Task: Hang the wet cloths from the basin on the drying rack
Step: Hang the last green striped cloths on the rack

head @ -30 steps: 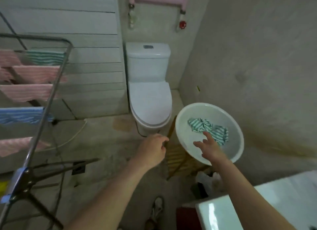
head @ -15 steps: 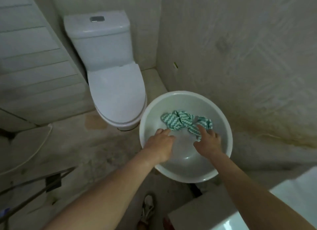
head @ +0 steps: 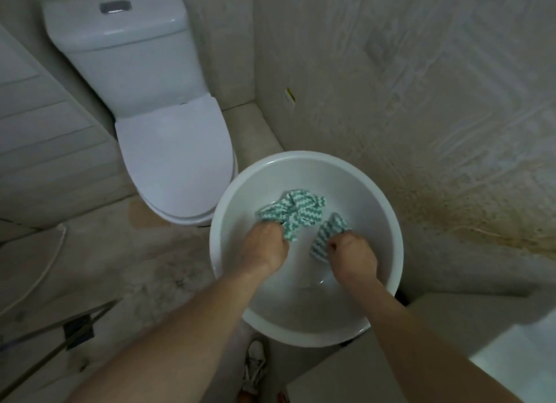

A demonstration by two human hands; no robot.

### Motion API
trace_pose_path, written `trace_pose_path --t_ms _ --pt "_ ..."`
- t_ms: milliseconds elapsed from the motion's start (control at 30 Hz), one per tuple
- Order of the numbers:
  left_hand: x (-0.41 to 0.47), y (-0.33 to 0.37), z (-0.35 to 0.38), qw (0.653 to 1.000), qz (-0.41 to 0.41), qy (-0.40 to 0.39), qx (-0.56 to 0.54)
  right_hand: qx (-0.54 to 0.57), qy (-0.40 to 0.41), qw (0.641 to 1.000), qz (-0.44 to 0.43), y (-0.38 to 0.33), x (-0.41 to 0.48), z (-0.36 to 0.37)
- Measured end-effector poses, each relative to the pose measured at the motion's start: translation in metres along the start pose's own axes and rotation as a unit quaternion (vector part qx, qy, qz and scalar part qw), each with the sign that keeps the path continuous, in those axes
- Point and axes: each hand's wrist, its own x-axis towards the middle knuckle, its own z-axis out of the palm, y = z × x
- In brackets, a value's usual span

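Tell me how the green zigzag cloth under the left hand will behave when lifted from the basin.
Likely floppy: the cloth lies crumpled in folds where the left hand grips it, so it should sag and hang. Probably heavy for its size and dripping, since water glints in the basin.

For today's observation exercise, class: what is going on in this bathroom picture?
A person has both hands inside a white basin beside a toilet. The left hand grips a bunched green-and-white cloth; the right hand grips a second striped fold. Whether these are one cloth or two cannot be told. Neither is out of the basin yet.
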Motion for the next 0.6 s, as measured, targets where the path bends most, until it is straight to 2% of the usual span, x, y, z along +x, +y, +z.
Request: trace_pose_path --t_ms 67,133,167,200,267,300,333,400,433,467,533,600 --pt "-0.006 -0.004 -0.010 0.986 -0.050 0.080 -0.136 0.062 0.031 0.998 0.001 -0.005 -0.006 -0.014" --pt "-0.014 -0.004 -0.028 0.931 -0.109 0.129 -0.324 0.150 0.056 0.987 0.005 -0.010 -0.011 -0.032" --pt "-0.019 -0.003 -0.038 0.893 -0.131 0.142 -0.406 0.236 0.061 0.969 0.024 -0.012 -0.014 -0.043" --pt "-0.026 -0.002 -0.049 0.858 -0.145 0.148 -0.471 0.361 0.048 0.929 0.062 -0.016 -0.018 -0.053" --pt "-0.040 0.003 -0.071 0.799 -0.150 0.144 -0.565 0.608 -0.017 0.780 0.150 -0.024 -0.027 -0.069" --pt "-0.049 0.006 -0.082 0.773 -0.152 0.135 -0.601 0.678 -0.055 0.714 0.164 -0.027 -0.033 -0.074" --pt "-0.057 0.009 -0.091 0.749 -0.154 0.120 -0.633 0.726 -0.089 0.663 0.156 -0.029 -0.037 -0.077" --pt "-0.070 0.012 -0.107 0.717 -0.156 0.097 -0.673 0.787 -0.135 0.588 0.130 -0.033 -0.045 -0.080" --pt "-0.075 0.013 -0.114 0.705 -0.154 0.093 -0.686 0.803 -0.148 0.563 0.127 -0.035 -0.050 -0.082" --pt "-0.081 0.013 -0.120 0.693 -0.149 0.088 -0.700 0.812 -0.156 0.548 0.126 -0.039 -0.055 -0.086" --pt "-0.093 0.013 -0.135 0.672 -0.125 0.078 -0.726 0.816 -0.166 0.544 0.105 -0.049 -0.067 -0.094" --pt "-0.106 0.013 -0.147 0.665 -0.092 0.074 -0.738 0.795 -0.164 0.579 0.078 -0.062 -0.077 -0.101"
